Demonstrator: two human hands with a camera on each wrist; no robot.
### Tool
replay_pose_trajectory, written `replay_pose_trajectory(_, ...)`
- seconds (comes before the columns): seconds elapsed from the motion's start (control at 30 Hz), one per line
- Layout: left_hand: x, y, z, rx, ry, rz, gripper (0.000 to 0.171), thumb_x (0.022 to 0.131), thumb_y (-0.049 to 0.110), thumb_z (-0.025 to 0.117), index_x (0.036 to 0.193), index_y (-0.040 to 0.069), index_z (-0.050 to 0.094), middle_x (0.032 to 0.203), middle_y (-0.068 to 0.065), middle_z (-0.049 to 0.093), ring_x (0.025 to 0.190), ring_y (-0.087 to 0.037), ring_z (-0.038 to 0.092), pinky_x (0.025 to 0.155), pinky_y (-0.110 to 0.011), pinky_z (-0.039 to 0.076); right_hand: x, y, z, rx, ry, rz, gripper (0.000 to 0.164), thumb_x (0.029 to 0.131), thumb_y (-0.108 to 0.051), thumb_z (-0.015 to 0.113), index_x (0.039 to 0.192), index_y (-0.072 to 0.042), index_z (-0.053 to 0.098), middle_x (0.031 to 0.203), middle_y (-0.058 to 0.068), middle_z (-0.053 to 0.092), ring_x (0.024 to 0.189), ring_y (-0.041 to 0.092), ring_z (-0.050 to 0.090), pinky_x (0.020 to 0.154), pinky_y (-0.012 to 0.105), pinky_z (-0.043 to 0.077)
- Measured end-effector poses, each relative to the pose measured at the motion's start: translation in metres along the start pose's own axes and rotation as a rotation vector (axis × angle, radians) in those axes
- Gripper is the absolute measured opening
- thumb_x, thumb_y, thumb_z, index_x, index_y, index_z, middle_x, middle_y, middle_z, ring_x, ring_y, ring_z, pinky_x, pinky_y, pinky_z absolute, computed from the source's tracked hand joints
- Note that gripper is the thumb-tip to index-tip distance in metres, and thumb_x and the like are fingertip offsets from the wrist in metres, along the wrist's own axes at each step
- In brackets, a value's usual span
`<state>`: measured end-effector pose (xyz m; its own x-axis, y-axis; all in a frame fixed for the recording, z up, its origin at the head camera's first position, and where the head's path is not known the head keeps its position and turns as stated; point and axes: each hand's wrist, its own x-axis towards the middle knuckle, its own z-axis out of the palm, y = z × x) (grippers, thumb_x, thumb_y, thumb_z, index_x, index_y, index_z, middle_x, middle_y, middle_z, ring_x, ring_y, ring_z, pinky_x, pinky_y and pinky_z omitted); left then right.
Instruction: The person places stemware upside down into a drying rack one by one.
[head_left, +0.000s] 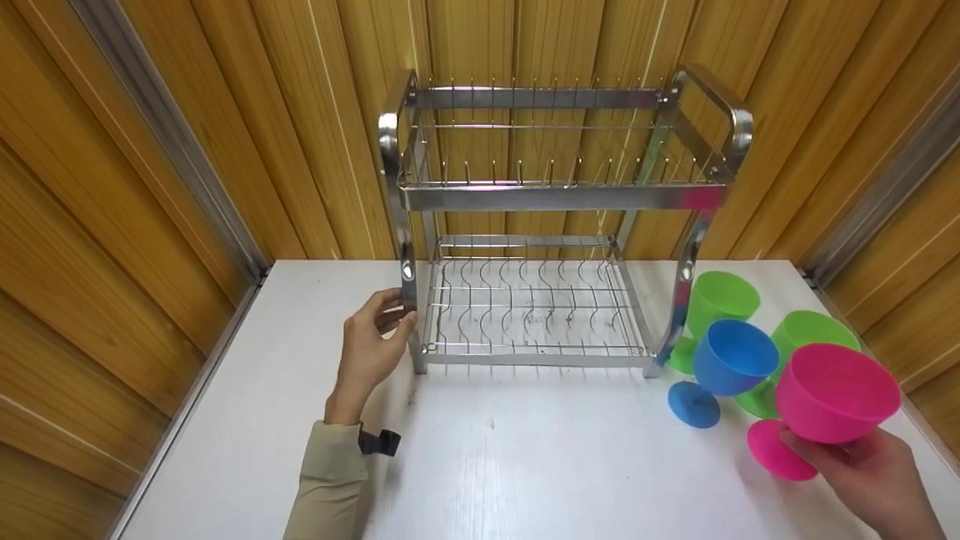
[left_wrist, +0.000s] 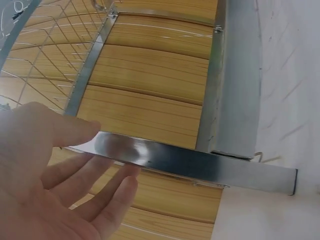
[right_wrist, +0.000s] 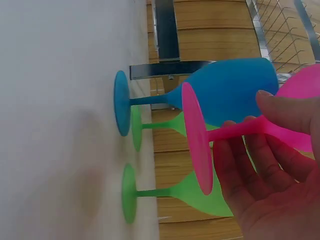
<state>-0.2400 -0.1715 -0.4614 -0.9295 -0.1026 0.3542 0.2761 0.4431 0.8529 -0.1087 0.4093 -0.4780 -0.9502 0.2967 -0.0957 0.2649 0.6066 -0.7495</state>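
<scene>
A two-tier metal dish rack (head_left: 566,198) stands upright on the white table. My left hand (head_left: 373,337) holds the rack's left front post (left_wrist: 170,159), thumb on one side and fingers on the other. On the right, my right hand (head_left: 870,472) grips a pink goblet (head_left: 836,394) around its stem and lower bowl. The goblet's round foot (right_wrist: 197,137) is clear of the tabletop in the right wrist view. Next to it stand a blue goblet (head_left: 735,358) and two green goblets, one (head_left: 721,300) near the rack's right leg, the other (head_left: 814,334) partly hidden behind the pink one.
Wood-patterned panels (head_left: 555,37) rise behind the rack and on both sides. The white table (head_left: 510,450) extends in front of the rack and to its left. Upright wire prongs line the upper tier; wavy wires (head_left: 529,300) form the lower one.
</scene>
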Motion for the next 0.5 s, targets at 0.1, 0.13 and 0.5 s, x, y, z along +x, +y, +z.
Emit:
replay_pose_trajectory(0.1, -0.002, 0.01, -0.006, 0.005, -0.003, 0.015, 0.043, 0.1, 0.011, 0.075, 0.141, 0.003, 0.064, 0.138, -0.018, 0.07, 0.12, -0.036, 0.074, 0.104, -0.04, 0.061, -0.009, -0.012, -0.003, 0.012, 0.062, -0.083, 0.069, 0.094, -0.037, 0.084, 0.145, 0.0, 0.056, 0.1, -0.04, 0.06, 0.085, -0.018, 0.059, 0.069, 0.011, 0.057)
replay_pose_trajectory(0.13, -0.003, 0.013, -0.007, 0.013, -0.002, 0.023, 0.044, 0.1, 0.011, 0.075, 0.141, 0.004, 0.064, 0.14, -0.019, 0.068, 0.12, -0.036, 0.074, 0.104, -0.042, 0.061, -0.011, -0.017, -0.003, 0.022, 0.085, -0.112, 0.067, 0.093, -0.034, 0.084, 0.144, 0.001, 0.058, 0.101, -0.041, 0.061, 0.085, -0.018, 0.06, 0.068, 0.011, 0.058)
replay_pose_trajectory(0.5, -0.022, 0.053, -0.008, 0.003, -0.03, 0.192, 0.049, 0.097, 0.008, 0.077, 0.144, 0.005, 0.063, 0.144, -0.013, 0.067, 0.125, -0.035, 0.071, 0.106, -0.05, 0.06, -0.015, -0.069, -0.003, 0.011, 0.217, -0.643, 0.054, 0.069, 0.016, 0.092, 0.12, 0.002, 0.076, 0.101, -0.034, 0.068, 0.082, -0.014, 0.062, 0.073, 0.002, 0.053)
